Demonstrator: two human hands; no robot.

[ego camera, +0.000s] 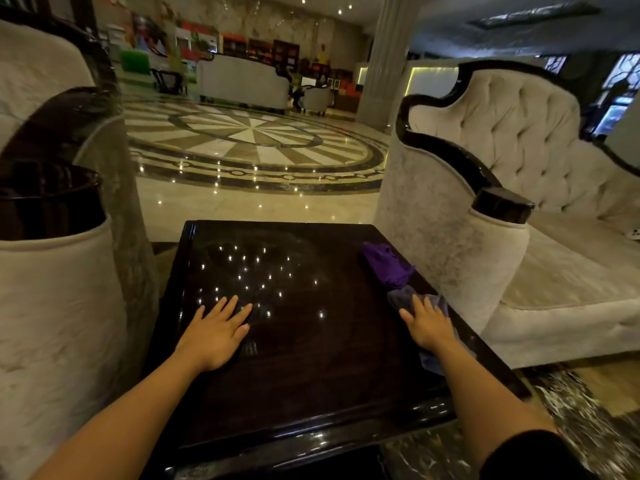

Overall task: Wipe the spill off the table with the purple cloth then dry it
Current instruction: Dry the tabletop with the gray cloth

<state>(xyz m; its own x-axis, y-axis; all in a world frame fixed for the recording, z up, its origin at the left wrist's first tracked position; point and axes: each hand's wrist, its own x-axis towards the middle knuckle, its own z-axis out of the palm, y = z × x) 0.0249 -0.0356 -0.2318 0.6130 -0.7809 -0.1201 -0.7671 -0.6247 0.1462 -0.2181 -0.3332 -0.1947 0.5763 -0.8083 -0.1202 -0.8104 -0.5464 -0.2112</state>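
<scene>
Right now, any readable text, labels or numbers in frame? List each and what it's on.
None readable.
Colourful signs or posters on the far wall: too blurred to read.
Table, purple cloth, grey cloth under the right hand: no visible text.

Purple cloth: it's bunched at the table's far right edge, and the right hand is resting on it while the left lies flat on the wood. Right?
Not quite. In the head view the right hand rests on the grey cloth; the purple cloth lies untouched beyond it. The left hand is flat on the table.
</scene>
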